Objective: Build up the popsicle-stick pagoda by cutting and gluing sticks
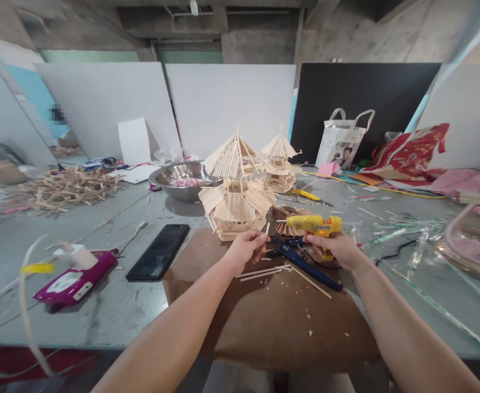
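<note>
Over a brown, flat board (280, 338) at the near edge of a grey table (137, 311), the two hands are apart from each other and both full: the left hand (244, 252) pinches a short, pale wooden stick (268, 228) between its fingertips, and the right hand (341, 249) is wrapped around the grip of a yellow hot-glue gun (314, 224) with a small orange light on its side. The gun's metal nozzle points left, near the stick; whether they touch cannot be told. Just below the hands lie a pair of dark blue-handled pliers (305, 266) and several thin, pale wooden sticks (260, 273), with small chips scattered about. Directly beyond the left hand stands a pale, many-sided wooden stick pavilion (240, 204) with a pointed roof, and behind it to the right a smaller pavilion (280, 164) of the same make. Left of the board lies a black rectangular phone (158, 252), then a purple power strip (78, 279) with a white plug. Farther back are a shiny steel bowl (178, 192) with pinkish contents and a heap of wooden pieces (71, 188). To the right lie clear, green-edged plastic strips (418, 259); beyond them, a red bag (412, 150) and a white tote bag (338, 143) stand out before a black panel (366, 93).
</note>
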`<act>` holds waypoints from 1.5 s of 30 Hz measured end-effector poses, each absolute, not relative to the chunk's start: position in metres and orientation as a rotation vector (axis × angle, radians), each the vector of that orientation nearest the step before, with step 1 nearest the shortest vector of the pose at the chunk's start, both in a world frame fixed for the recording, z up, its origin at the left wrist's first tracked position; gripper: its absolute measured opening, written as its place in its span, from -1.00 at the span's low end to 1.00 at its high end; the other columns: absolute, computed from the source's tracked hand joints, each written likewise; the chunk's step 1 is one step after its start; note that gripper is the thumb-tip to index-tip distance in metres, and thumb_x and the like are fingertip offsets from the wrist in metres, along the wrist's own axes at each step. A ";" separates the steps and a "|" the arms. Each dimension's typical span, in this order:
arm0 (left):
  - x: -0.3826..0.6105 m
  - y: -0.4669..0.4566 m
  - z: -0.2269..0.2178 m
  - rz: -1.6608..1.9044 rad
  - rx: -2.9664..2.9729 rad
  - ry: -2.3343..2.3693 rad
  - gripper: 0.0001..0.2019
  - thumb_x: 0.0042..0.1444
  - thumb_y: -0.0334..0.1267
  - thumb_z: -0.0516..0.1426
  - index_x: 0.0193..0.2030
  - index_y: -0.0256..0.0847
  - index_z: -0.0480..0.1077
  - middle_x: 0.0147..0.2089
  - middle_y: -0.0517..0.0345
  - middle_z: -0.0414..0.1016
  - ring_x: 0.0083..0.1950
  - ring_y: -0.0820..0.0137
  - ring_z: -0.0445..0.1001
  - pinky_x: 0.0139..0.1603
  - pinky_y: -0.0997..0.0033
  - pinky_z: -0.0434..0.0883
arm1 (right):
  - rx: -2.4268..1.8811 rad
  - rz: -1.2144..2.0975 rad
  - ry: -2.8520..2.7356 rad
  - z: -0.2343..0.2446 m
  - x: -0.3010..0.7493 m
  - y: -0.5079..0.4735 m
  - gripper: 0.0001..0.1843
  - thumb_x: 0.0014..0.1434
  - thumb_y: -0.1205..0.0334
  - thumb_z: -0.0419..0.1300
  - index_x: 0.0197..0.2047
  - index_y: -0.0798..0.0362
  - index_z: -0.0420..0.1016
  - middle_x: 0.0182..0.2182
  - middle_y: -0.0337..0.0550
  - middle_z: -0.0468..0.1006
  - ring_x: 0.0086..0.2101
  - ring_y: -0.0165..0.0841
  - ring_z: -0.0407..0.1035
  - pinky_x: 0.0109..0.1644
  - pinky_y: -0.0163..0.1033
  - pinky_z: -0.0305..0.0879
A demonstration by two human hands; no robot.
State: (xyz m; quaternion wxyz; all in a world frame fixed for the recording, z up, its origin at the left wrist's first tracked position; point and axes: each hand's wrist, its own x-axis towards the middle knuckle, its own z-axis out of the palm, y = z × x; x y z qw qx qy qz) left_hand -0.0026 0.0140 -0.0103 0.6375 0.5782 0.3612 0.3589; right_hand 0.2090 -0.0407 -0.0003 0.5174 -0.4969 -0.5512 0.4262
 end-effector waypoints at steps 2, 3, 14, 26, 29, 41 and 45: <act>-0.003 0.014 -0.010 0.799 1.295 0.800 -0.73 -0.13 -0.10 0.11 -0.45 -0.31 0.29 -0.67 0.32 0.24 -0.78 0.66 0.10 -0.81 0.63 0.02 | -1.229 1.024 -1.339 -0.003 0.206 -0.040 -0.77 -0.20 0.12 0.23 -0.46 0.05 0.38 -0.68 -0.33 0.32 -0.72 -0.53 0.07 -0.66 -0.37 0.04; -0.003 0.014 -0.010 0.790 1.283 0.791 -0.73 -0.13 -0.10 0.12 -0.45 -0.31 0.29 -0.68 0.32 0.24 -0.78 0.66 0.10 -0.81 0.63 0.02 | -1.246 1.021 -1.344 -0.004 0.204 -0.039 -0.77 -0.21 0.12 0.24 -0.47 0.05 0.37 -0.71 -0.34 0.29 -0.73 -0.53 0.06 -0.68 -0.37 0.02; -0.003 0.013 -0.006 0.776 1.186 0.756 -0.72 -0.16 -0.09 0.15 -0.47 -0.30 0.28 -0.69 0.33 0.22 -0.76 0.65 0.10 -0.80 0.62 0.00 | -1.140 0.970 -1.279 -0.012 0.196 -0.035 -0.72 -0.29 0.11 0.28 -0.51 0.09 0.39 -0.72 -0.30 0.31 -0.59 -0.43 0.25 -0.57 -0.35 0.19; -0.003 0.013 -0.007 0.763 1.212 0.745 -0.74 -0.13 -0.10 0.13 -0.46 -0.30 0.27 -0.68 0.32 0.23 -0.76 0.65 0.10 -0.80 0.62 0.01 | -1.112 0.903 -1.304 -0.016 0.195 -0.033 -0.73 -0.28 0.17 0.30 -0.43 0.06 0.44 -0.53 -0.23 0.47 -0.51 -0.40 0.33 -0.39 -0.26 0.31; -0.003 0.013 -0.007 0.765 1.218 0.747 -0.75 -0.11 -0.11 0.12 -0.46 -0.29 0.27 -0.68 0.32 0.24 -0.77 0.65 0.11 -0.80 0.62 0.00 | -1.119 0.892 -1.321 -0.017 0.196 -0.033 -0.75 -0.28 0.17 0.29 -0.45 0.06 0.44 -0.54 -0.23 0.47 -0.52 -0.40 0.32 -0.40 -0.26 0.31; -0.003 0.013 -0.008 0.765 1.226 0.746 -0.76 -0.11 -0.13 0.12 -0.46 -0.30 0.27 -0.68 0.32 0.24 -0.77 0.65 0.10 -0.81 0.64 0.01 | -1.105 0.889 -1.369 -0.021 0.198 -0.030 -0.71 -0.26 0.14 0.28 -0.40 0.07 0.44 -0.49 -0.20 0.49 -0.48 -0.38 0.34 -0.37 -0.25 0.31; -0.003 0.014 -0.008 0.764 1.236 0.745 -0.76 -0.11 -0.13 0.12 -0.47 -0.30 0.27 -0.69 0.32 0.23 -0.76 0.65 0.10 -0.80 0.64 0.02 | -1.105 0.886 -1.374 -0.023 0.199 -0.028 -0.70 -0.25 0.12 0.28 -0.39 0.08 0.44 -0.48 -0.18 0.49 -0.48 -0.37 0.35 -0.36 -0.24 0.31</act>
